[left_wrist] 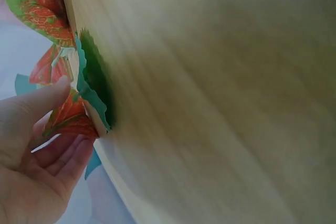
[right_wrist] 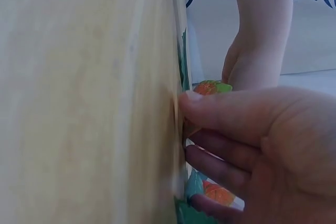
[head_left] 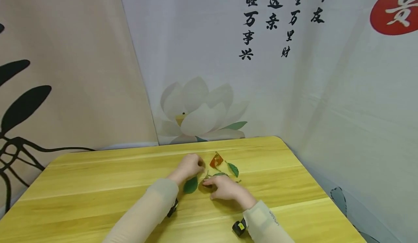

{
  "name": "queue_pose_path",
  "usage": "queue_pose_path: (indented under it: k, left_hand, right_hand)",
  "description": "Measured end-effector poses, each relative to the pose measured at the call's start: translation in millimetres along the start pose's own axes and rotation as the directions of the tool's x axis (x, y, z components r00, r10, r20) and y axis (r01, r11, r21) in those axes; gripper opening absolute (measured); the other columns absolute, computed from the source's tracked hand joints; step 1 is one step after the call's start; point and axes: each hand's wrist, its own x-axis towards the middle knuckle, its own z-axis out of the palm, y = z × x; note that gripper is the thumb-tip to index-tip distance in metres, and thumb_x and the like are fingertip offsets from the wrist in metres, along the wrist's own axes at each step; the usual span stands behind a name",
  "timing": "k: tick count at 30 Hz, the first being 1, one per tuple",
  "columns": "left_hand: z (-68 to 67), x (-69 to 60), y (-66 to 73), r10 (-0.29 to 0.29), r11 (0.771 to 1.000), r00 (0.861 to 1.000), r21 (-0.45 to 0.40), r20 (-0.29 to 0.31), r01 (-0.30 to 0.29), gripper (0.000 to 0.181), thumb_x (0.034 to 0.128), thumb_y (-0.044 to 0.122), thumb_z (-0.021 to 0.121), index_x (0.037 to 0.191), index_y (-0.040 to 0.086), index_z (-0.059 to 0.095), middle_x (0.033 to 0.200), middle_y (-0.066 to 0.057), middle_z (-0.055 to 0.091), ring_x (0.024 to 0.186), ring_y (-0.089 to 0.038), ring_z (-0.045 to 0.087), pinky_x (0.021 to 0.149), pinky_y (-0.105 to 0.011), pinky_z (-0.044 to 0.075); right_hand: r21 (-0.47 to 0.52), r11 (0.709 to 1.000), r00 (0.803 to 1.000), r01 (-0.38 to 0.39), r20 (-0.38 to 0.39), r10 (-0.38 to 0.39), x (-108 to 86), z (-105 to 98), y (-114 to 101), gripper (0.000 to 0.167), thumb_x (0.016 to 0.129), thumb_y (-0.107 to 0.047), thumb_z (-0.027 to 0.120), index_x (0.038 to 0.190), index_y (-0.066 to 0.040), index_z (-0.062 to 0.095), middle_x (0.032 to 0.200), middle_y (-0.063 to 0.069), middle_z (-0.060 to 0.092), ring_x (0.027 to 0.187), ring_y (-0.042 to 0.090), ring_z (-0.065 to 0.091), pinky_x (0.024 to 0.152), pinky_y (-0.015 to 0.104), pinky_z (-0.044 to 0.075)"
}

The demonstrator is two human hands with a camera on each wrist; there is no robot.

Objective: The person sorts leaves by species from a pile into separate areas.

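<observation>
In the head view, my left hand (head_left: 190, 167) is at the far middle of the table, fingers bent. The left wrist view shows its thumb and fingers pinching a red-orange leaf (left_wrist: 73, 118), beside a green leaf (left_wrist: 90, 80) with a toothed edge. My right hand (head_left: 226, 189) is to the right, fingertips low at the tabletop. Its thumb and fingers pinch a red-and-green leaf (right_wrist: 209, 87), largely hidden by the hand. A dark green leaf (head_left: 191, 185) lies between the two hands, just below the left. Beyond the right hand lie a red-orange leaf (head_left: 215, 161) and a green leaf (head_left: 233, 169).
The yellow wood-grain table (head_left: 98, 192) has its far edge against a printed cloth (head_left: 202, 54) with a lotus and black characters. Black straps with small devices (head_left: 239, 227) are on both wrists. Another green leaf (head_left: 220, 174) lies just past the right hand.
</observation>
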Motion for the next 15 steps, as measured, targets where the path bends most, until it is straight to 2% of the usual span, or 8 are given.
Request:
queue_pose_path:
  k: [3,5,11,15]
  left_hand:
    - [-1.1,0.5,-5.1,-0.010,0.999,1.000,-0.030,-0.018,0.009,0.011,0.0871,0.010,0.070,0.095,0.006,0.077,0.094,-0.005,0.071,0.093,-0.025,0.064,0.082,-0.042,0.051]
    - [-1.7,1.1,-9.6,-0.019,0.999,0.999,-0.033,-0.038,0.017,0.011,0.0882,0.011,0.070,0.094,0.007,0.077,0.097,-0.005,0.071,0.097,-0.026,0.064,0.085,-0.043,0.051]
    - [-5.3,2.6,-22.8,-0.032,0.999,0.995,-0.013,-0.098,0.030,0.008,0.0901,0.016,0.069,0.088,0.012,0.076,0.091,0.000,0.070,0.086,-0.019,0.064,0.077,-0.038,0.051]
    - [-10.6,1.4,-26.2,-0.050,0.998,0.990,-0.054,-0.135,0.043,0.009,0.0917,0.016,0.068,0.089,0.013,0.075,0.087,0.003,0.069,0.081,-0.016,0.062,0.074,-0.038,0.050]
  right_hand:
    - [-0.001,1.000,1.000,-0.006,-0.010,0.006,2.1,0,0,0.050,0.079,-0.007,0.077,0.127,-0.009,0.065,0.131,0.005,0.060,0.122,0.021,0.053,0.099,0.035,0.043]
    - [-0.002,1.000,1.000,-0.002,-0.020,0.002,3.3,1,0,0.048,0.079,-0.006,0.076,0.127,-0.009,0.066,0.130,0.005,0.061,0.121,0.021,0.054,0.098,0.035,0.044]
    - [0.034,0.999,0.998,-0.007,-0.061,0.009,5.6,2,0,0.046,0.080,-0.003,0.075,0.124,-0.009,0.067,0.126,0.004,0.064,0.118,0.021,0.056,0.096,0.035,0.045]
    - [0.081,0.997,0.995,-0.020,-0.095,0.027,7.0,2,0,0.041,0.081,-0.002,0.074,0.122,-0.008,0.069,0.123,0.005,0.065,0.119,0.024,0.056,0.097,0.038,0.045]
